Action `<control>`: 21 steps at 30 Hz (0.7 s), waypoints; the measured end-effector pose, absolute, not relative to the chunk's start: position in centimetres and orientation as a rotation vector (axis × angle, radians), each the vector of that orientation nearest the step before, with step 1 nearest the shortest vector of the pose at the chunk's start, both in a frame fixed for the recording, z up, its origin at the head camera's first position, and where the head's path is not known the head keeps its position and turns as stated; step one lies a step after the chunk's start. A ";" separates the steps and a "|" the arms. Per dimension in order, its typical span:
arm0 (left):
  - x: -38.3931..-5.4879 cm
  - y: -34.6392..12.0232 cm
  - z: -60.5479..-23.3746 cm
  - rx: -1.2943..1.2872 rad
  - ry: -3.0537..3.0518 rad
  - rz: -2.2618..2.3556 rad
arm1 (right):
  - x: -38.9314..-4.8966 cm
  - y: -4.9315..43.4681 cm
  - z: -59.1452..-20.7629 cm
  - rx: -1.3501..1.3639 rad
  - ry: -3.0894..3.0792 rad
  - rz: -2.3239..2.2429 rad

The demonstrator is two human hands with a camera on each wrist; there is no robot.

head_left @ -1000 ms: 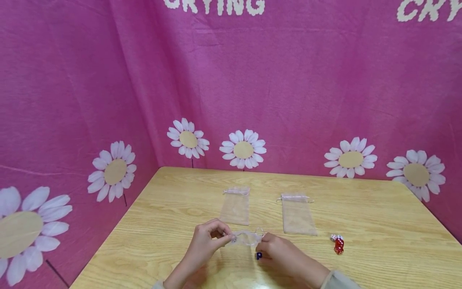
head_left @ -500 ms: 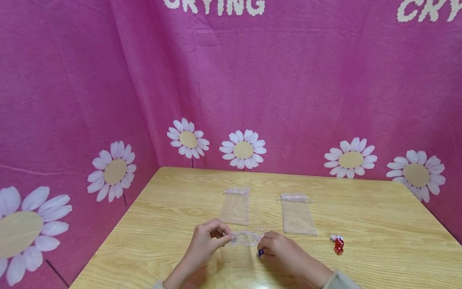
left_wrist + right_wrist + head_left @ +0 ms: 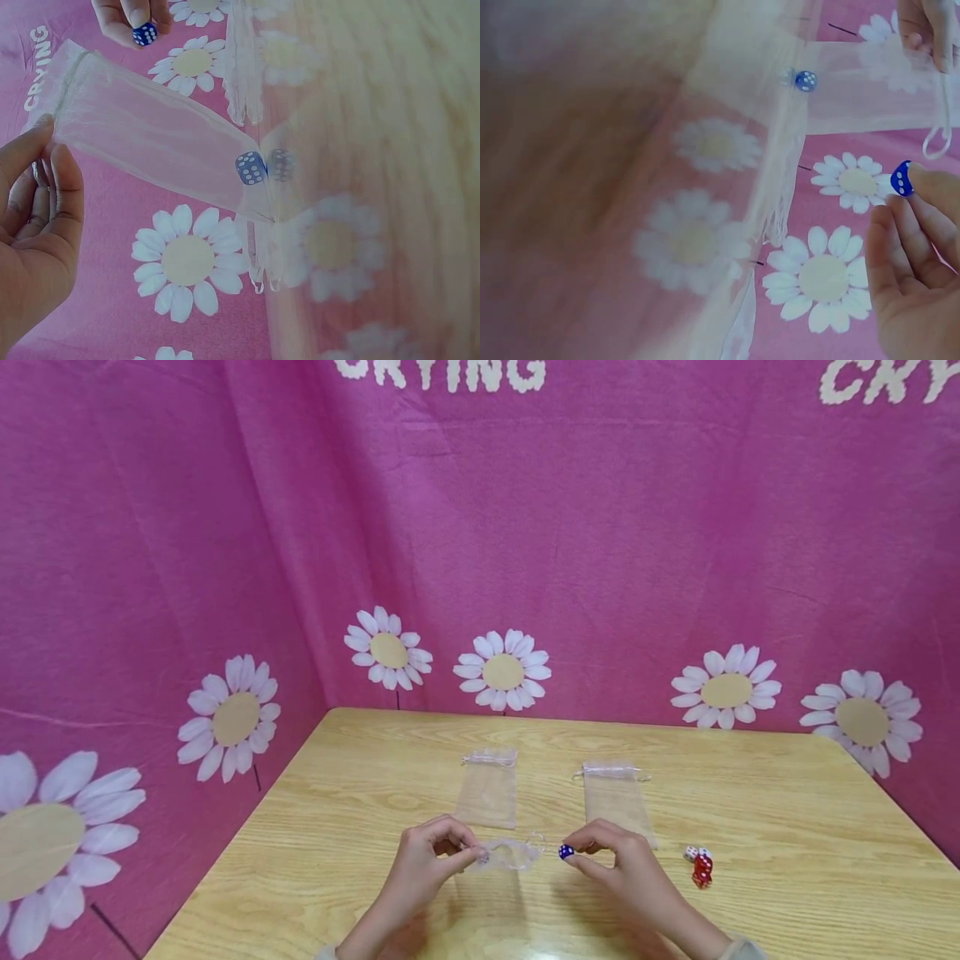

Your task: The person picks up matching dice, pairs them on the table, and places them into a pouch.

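Observation:
In the head view my left hand (image 3: 427, 864) pinches the top edge of a sheer white drawstring bag (image 3: 510, 857), held upright with its mouth spread and its cord looping out at the right. Through the fabric, the left wrist view shows a blue die (image 3: 251, 168) at the bag's lower end. Just right of the mouth, my right hand (image 3: 630, 872) holds a second blue die (image 3: 566, 852) with white dots between thumb and fingertips. In the right wrist view this die (image 3: 901, 178) is partly covered by the thumb.
Two more sheer drawstring bags lie flat further back, one on the left (image 3: 487, 789) and one on the right (image 3: 615, 793). To the right of my right hand sit red dice (image 3: 702, 868) and white dice (image 3: 691, 853) in a small cluster on the wooden table (image 3: 787, 810).
My right hand has moved right and away from the bag's mouth, with the blue die now raised at its fingertips. My left hand keeps its pinch on the bag.

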State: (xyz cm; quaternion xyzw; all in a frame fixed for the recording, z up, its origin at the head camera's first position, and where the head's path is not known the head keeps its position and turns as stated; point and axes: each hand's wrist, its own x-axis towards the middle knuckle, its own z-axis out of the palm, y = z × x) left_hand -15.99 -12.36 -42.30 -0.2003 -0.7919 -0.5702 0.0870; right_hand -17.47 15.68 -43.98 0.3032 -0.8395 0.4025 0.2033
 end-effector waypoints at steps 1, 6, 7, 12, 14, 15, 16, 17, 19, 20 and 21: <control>-16.0 -12.4 -42.3 -0.593 -2.360 -1.698 | -17.4 15.8 -43.9 0.833 -2.329 1.132; -16.0 -12.5 -42.2 -0.591 -2.357 -1.692 | -17.2 16.2 -43.7 0.810 -2.296 1.146; -16.0 -12.5 -42.2 -0.592 -2.355 -1.690 | -17.2 16.2 -43.7 0.812 -2.287 1.144; -16.0 -12.5 -42.3 -0.594 -2.356 -1.686 | -16.9 15.6 -43.1 0.866 -2.202 1.163; -16.0 -12.4 -42.3 -0.587 -2.360 -1.686 | -16.7 15.1 -42.6 0.911 -2.160 1.172; -16.0 -12.4 -42.3 -0.584 -2.364 -1.687 | -16.6 14.9 -42.3 0.936 -2.140 1.172; -16.0 -12.3 -42.2 -0.581 -2.367 -1.689 | -16.5 14.6 -42.1 0.963 -2.122 1.170; -16.0 -12.3 -42.2 -0.576 -2.369 -1.692 | -16.4 14.3 -41.8 0.985 -2.107 1.161; -16.0 -12.3 -42.2 -0.566 -2.374 -1.696 | -16.3 13.8 -41.3 1.041 -2.075 1.143; -16.0 -12.2 -42.2 -0.565 -2.374 -1.700 | -16.3 13.5 -41.1 1.061 -2.073 1.136; -16.0 -12.2 -42.3 -0.563 -2.374 -1.701 | -16.3 13.2 -40.9 1.081 -2.073 1.130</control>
